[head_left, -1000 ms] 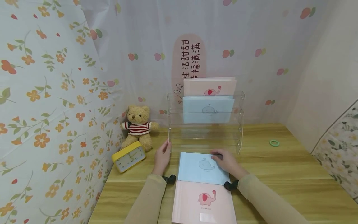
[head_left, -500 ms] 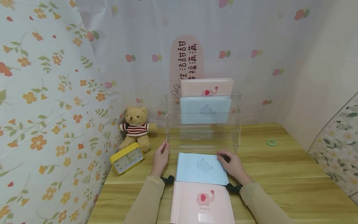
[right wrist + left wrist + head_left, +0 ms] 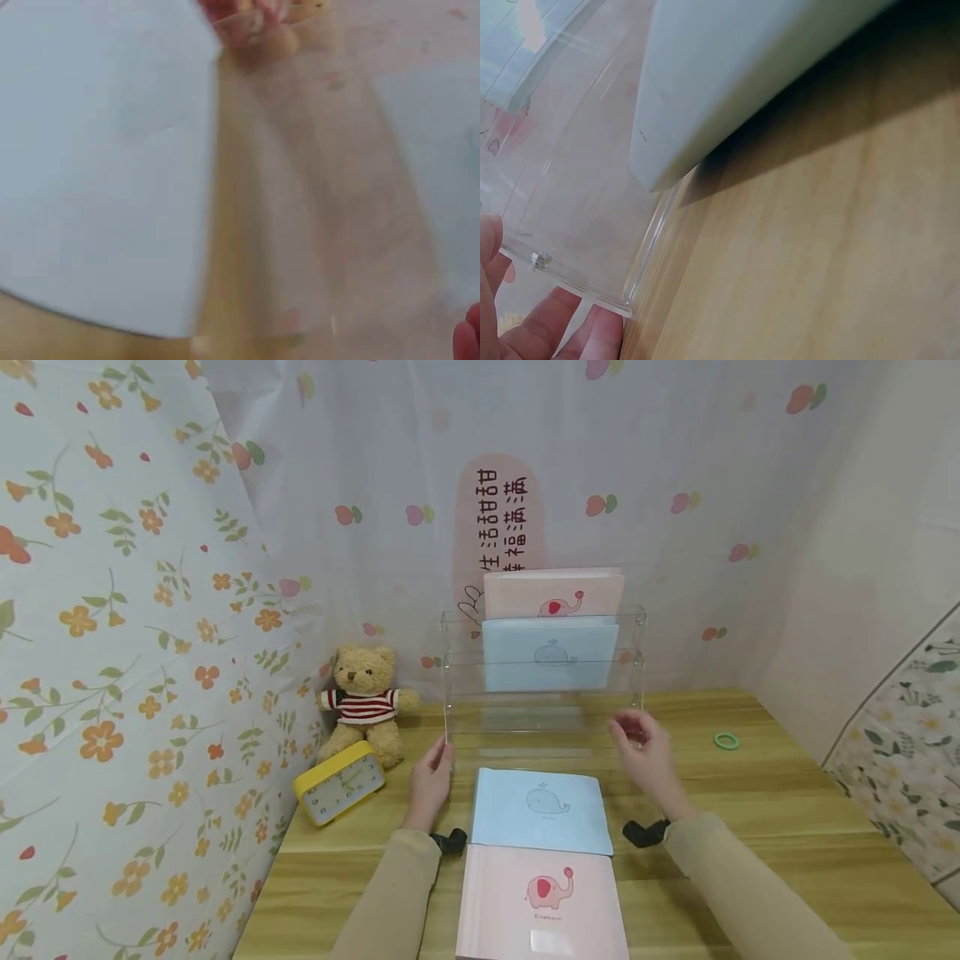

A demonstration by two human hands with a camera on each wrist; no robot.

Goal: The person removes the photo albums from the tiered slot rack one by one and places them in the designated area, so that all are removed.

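Note:
A clear acrylic rack [image 3: 543, 745] with several tiers stands at the back of the table. My left hand [image 3: 430, 785] holds its lower left side; in the left wrist view, thumb and fingers [image 3: 547, 319] lie on either side of the clear panel's edge. Beside the rack's lower right side is my right hand [image 3: 643, 758], thumb and fingers parted; whether it touches the panel I cannot tell. A blue whale book [image 3: 540, 818] lies flat in front of the rack, with a pink elephant book [image 3: 543, 906] nearer. The right wrist view is blurred.
In the rack's upper tiers stand another pink elephant book [image 3: 517, 593] and another blue whale book [image 3: 517, 672]. Left of it sit a teddy bear [image 3: 366, 710] and a yellow alarm clock [image 3: 341, 783]. A green ring [image 3: 726, 742] lies to the right.
My right hand has left the flat blue book's upper right corner and moved up and right to the rack's side. The left hand stays at the rack; the books lie as before.

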